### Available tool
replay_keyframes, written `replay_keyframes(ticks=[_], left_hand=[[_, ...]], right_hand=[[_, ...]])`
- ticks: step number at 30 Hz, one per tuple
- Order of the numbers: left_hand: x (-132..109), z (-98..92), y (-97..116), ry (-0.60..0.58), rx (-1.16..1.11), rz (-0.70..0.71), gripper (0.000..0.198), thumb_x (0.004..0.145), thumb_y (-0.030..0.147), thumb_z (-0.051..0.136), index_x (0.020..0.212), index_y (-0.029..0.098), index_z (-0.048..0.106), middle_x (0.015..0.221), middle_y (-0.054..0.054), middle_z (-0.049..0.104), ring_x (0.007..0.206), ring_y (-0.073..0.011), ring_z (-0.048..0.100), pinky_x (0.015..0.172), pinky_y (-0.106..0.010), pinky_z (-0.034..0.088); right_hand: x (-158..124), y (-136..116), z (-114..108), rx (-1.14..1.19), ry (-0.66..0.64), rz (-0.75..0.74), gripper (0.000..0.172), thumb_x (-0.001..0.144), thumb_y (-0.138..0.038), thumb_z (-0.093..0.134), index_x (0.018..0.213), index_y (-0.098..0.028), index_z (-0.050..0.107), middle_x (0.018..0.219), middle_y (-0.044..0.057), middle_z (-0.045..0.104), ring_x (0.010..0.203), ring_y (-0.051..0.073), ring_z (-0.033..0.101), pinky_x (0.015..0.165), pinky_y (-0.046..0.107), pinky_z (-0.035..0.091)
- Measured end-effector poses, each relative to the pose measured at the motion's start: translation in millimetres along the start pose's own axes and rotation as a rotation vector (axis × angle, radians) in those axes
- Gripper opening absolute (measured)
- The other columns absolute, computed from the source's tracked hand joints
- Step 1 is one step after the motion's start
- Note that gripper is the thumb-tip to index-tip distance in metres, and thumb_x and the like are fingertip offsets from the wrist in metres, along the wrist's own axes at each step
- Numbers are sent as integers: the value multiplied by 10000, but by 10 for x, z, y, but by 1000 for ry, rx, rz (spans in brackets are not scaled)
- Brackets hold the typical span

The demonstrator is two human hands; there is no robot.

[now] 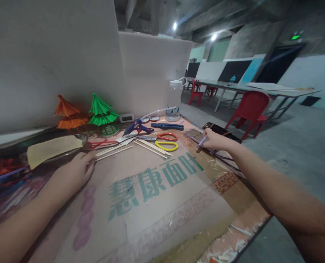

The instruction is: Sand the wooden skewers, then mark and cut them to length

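Observation:
My right hand reaches to the table's right edge, its fingers pinched on a short lavender stick-like piece. Beneath it lie dark cables and a blurred flat object. Resting on the left side, my left hand has its fingers loosely bent, apart from the palm. Its fingertips are by the near ends of thin wooden sticks; no grip on them shows. Scissors with one red and one yellow handle lie in the middle, beside a blue glue gun and a dark blue tool.
Behind stand an orange tree and a green tree of fuzzy strips, and a water bottle. Left are a pale yellow block and colourful craft material. A black case lies right; a red chair stands beyond.

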State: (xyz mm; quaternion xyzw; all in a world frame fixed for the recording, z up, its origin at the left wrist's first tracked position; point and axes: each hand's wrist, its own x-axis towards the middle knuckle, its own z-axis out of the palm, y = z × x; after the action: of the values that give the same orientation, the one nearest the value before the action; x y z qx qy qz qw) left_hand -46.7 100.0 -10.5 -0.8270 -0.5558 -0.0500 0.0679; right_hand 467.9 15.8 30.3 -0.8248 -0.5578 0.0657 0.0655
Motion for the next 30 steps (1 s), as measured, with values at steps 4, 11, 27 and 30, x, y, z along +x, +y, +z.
replay_keyframes(ticks=[4,11,27,30], left_hand=[[-9,15,11,32,17,11,454,1027,322,276,1278,133,605,1239,-172,622,1048,-325,688,826,-392,543],[-43,8,28,97,-5,3,442,1028,331,288,1253,153,624,1242,-161,634,998,-321,701,746,-389,544],[-763,-175,818,108,-278,449,280,1040,211,402,1025,215,682,1012,-63,698,925,-223,652,815,-362,511],[-752,-84,786,155,-361,469,255,1024,180,419,1040,211,672,1016,-68,683,947,-225,636,832,-367,511]], right_hand=[[101,119,22,29,32,27,511,700,-413,838,988,-217,465,869,65,683,767,231,656,585,276,417],[-110,-307,9,200,237,-174,303,928,-499,600,981,-239,455,893,55,670,782,222,627,666,294,416],[-290,-1872,411,21,20,-688,123,918,-93,538,994,-167,600,935,116,701,880,242,612,703,303,334],[-310,-1832,413,42,8,-666,200,887,-58,521,1037,-171,588,914,93,699,820,218,605,677,292,324]])
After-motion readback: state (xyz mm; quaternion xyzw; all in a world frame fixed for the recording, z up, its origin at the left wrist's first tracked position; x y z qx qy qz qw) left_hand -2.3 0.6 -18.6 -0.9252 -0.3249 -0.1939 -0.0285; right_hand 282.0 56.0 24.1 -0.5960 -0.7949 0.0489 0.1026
